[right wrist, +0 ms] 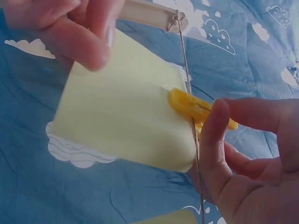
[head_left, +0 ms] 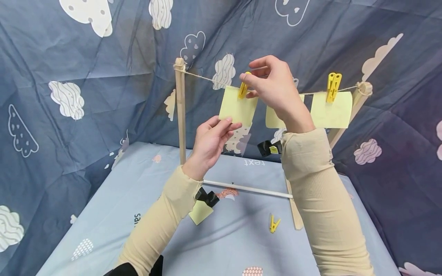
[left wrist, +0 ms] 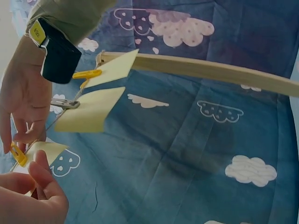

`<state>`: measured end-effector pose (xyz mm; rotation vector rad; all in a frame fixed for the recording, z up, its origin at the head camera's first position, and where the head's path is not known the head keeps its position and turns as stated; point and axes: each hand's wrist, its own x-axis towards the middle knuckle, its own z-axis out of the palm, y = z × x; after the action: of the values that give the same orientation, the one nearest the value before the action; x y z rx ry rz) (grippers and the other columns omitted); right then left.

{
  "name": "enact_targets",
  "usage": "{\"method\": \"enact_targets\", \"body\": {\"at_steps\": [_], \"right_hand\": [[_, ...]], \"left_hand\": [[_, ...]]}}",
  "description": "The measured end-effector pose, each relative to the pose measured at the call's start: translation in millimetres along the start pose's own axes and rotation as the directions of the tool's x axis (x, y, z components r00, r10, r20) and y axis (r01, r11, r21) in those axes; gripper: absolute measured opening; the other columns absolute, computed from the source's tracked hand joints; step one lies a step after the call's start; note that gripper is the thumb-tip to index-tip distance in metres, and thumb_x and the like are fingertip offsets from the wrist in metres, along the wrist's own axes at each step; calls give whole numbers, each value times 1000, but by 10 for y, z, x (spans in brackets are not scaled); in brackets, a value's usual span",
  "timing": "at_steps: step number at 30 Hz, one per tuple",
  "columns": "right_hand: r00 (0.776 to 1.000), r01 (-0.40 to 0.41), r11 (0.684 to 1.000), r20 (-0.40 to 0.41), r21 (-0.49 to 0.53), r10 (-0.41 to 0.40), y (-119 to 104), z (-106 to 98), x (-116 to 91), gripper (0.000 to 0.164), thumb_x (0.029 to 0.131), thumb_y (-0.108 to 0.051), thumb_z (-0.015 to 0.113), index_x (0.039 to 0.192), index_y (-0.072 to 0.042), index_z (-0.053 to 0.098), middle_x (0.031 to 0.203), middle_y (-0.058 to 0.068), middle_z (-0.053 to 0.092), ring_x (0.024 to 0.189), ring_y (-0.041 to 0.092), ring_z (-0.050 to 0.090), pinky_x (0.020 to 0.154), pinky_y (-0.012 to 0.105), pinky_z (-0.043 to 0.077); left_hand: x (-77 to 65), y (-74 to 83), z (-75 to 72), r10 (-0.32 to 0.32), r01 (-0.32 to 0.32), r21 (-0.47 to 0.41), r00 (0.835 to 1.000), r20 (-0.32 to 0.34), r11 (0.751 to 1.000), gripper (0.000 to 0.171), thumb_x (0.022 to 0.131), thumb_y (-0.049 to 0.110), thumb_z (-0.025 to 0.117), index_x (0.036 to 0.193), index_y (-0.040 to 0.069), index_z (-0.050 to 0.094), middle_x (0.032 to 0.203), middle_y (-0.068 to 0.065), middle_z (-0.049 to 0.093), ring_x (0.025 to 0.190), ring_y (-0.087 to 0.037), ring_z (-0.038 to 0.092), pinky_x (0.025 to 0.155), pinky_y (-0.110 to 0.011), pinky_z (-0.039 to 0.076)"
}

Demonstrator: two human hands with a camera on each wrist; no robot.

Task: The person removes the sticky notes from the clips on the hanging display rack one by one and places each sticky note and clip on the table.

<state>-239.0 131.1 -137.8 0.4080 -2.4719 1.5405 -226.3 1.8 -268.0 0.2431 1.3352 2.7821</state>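
Note:
My right hand (head_left: 277, 86) pinches a yellow clothespin (head_left: 243, 91) at the string (head_left: 203, 78). The clothespin's tip sits over the top edge of a pale yellow paper square (head_left: 236, 109). Lower down, my left hand (head_left: 212, 142) pinches that paper near its bottom left corner. In the right wrist view, thumb and finger press the handles of the clothespin (right wrist: 189, 105), and the string runs past the paper's top edge. Part of the clothespin's handle is hidden behind the fingers in the head view.
Another yellow paper (head_left: 331, 111) hangs by a yellow clothespin (head_left: 333, 87) on the right; between them a paper (left wrist: 91, 109) hangs by a grey clip (left wrist: 65, 103). Wooden posts (head_left: 180, 111) hold the string. A loose clothespin (head_left: 274, 224), a paper square (head_left: 201, 213) and a white rod (head_left: 248, 188) lie below.

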Motion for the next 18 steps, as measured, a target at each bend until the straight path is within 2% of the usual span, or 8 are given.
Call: {"method": "enact_targets", "body": {"at_steps": [6,12,18], "right_hand": [[1000,4,1000,9,12,-4,-14,-22,1,48,78,-20,69,119,-6,49,104,7,58,90,18,59,68,30,53],[1000,22,1000,-2,-7,-22,-47,-44,-3,50,72,-18,74,116,-7,53,90,3,62,78,16,62,66,27,52],[998,44,998,-39,-44,-46,-43,-26,-9,50,69,-19,77,113,-11,55,86,-1,62,80,14,62,70,23,50]], "left_hand": [[-14,9,-28,38,-38,52,999,5,998,16,84,15,62,95,3,59,83,-8,66,87,-18,66,70,-19,50],[-24,12,-38,69,-71,85,997,27,994,17,84,15,62,95,2,59,85,-9,66,88,-20,66,73,-21,50],[-38,20,-38,101,-106,116,994,47,988,17,85,13,60,96,0,59,83,-9,65,88,-21,66,71,-21,51]]}}
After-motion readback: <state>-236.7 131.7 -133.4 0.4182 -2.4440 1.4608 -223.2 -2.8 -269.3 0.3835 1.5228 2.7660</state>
